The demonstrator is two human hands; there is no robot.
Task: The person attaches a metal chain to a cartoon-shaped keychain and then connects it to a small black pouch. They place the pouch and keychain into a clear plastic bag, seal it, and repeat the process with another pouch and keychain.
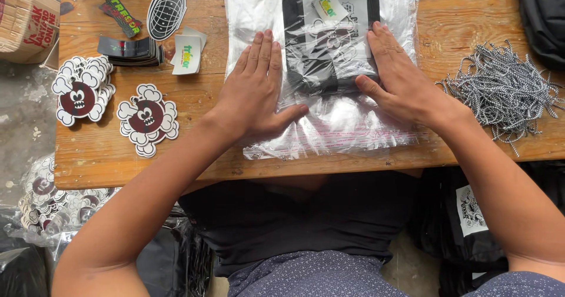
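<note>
While the clear plastic bag (329, 97) containing a folded black garment (329, 44) lies on the wooden table (118, 156), it is pressed flat by the left hand (259, 91) and right hand (400, 79), palms open, nothing grasped.

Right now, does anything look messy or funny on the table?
A little. The cords lie in a tangled heap, and some stickers sit off the table, down on a bag. The plastic bag under both hands is wrinkled, not torn.
</note>
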